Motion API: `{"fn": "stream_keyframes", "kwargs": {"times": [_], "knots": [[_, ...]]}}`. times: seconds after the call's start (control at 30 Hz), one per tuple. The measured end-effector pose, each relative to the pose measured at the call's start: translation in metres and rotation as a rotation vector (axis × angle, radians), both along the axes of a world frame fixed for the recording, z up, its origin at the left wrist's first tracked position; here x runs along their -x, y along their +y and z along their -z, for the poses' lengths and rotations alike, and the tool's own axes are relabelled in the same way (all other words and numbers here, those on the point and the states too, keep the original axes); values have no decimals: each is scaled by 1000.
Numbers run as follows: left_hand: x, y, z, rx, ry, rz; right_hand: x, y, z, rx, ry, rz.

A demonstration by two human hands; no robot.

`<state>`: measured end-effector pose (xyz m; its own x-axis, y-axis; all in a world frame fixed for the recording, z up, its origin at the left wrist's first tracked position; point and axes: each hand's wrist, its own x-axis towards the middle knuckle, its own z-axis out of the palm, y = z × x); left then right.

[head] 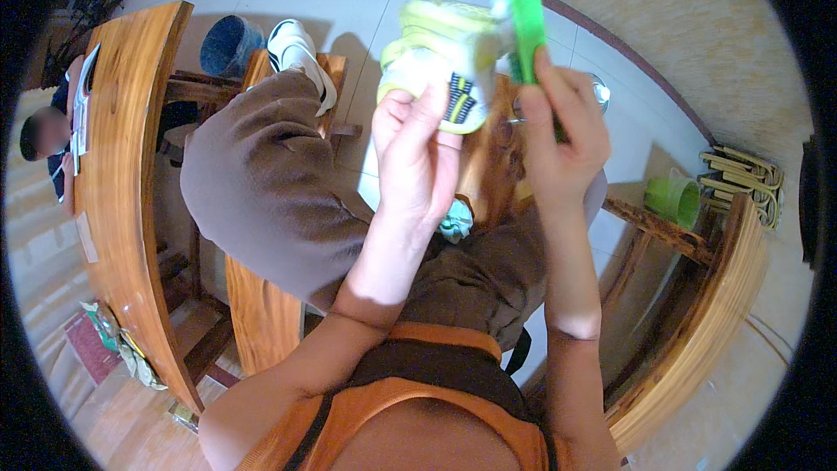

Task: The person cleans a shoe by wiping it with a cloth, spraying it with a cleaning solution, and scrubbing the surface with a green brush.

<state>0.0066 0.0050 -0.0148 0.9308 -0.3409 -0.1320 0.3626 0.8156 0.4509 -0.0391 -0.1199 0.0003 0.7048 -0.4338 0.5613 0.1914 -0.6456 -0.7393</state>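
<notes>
My left hand (418, 144) grips a small white and pale-yellow shoe (435, 59) with black-and-yellow striping on it. The raised shoe is blurred and partly washed out by glare. In my right hand (569, 131) is the handle of a bright green brush (528, 19), held upright. Its pale, frothy-looking bristle side faces the shoe; whether they touch, I cannot tell. Below the hands, a crumpled light-green wad (456, 221), cloth or paper, lies on a wooden bench (487, 173) between my legs.
My shoed foot (291, 46) rests on another wooden bench (265, 314). A blue bucket (225, 46) stands beyond it. Wooden tables flank me, left (124, 176) and right (706, 340). By the wall are a green bucket (680, 199) and stacked metal frames (742, 183). Another person (55, 137) sits at the left table.
</notes>
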Motion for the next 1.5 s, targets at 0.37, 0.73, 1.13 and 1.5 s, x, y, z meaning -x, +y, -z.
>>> {"fn": "stream_keyframes", "kwargs": {"times": [0.37,0.73,1.13,1.5], "knots": [[-2,-14,15,-111,70,-61,27,33,23,-44,158,59],[12,-25,17,-608,-252,-20,19,14,-2,195,206,246],[7,-16,35,-1031,-784,-211,46,15,-6,179,373,200],[12,-20,22,-962,-517,3,43,14,4,141,295,169]]}}
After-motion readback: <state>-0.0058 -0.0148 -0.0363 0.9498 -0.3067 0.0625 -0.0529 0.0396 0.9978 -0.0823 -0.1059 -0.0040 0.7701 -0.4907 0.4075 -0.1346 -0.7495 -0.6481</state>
